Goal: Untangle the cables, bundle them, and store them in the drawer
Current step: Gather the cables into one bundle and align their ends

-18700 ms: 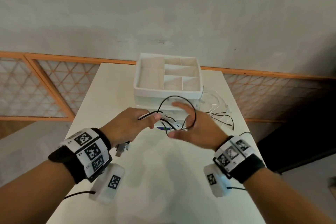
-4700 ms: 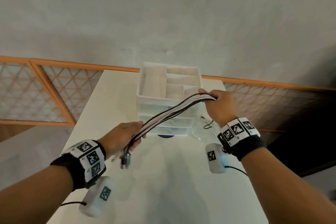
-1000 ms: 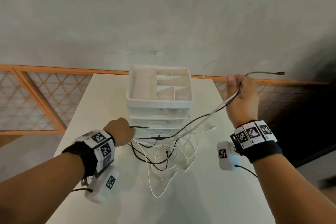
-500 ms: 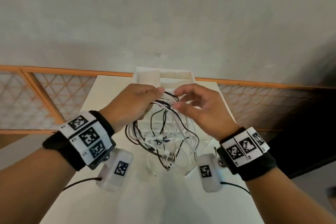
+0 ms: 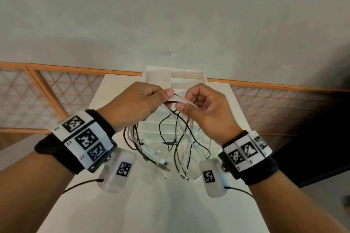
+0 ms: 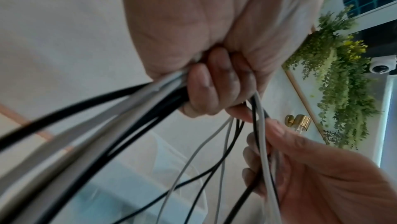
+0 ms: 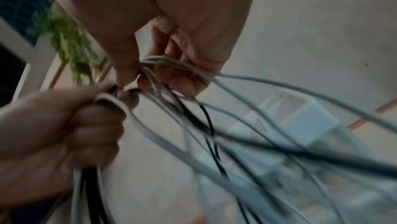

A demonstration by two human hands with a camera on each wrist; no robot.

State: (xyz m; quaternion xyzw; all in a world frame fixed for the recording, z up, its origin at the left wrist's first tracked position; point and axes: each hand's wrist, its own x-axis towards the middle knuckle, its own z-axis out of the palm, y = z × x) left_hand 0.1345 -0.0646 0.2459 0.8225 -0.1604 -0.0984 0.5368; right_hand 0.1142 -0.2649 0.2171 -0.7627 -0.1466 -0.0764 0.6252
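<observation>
A bunch of black and white cables [image 5: 176, 138] hangs in loops above the white table [image 5: 147, 204], its plug ends dangling just over the surface. My left hand [image 5: 136, 104] grips the gathered strands in its fist, and the left wrist view shows its fingers [image 6: 214, 88] curled round the cables [image 6: 150, 98]. My right hand [image 5: 204, 109] pinches the same strands just to the right, between thumb and curled fingers [image 7: 178, 78], with the cables [image 7: 247, 125] fanning out below. The white drawer unit [image 5: 174, 79] stands behind both hands, mostly hidden by them.
An open-top tray with dividers sits on the drawer unit. The table ends at an orange-framed lattice railing [image 5: 56, 92] on the left and at the back. A grey wall rises beyond. Bare tabletop lies in front of the hanging cables.
Both hands have come together in front of the drawer unit. The right hand, held out to the right a second ago, now pinches the strands beside the left. The loops hang lifted.
</observation>
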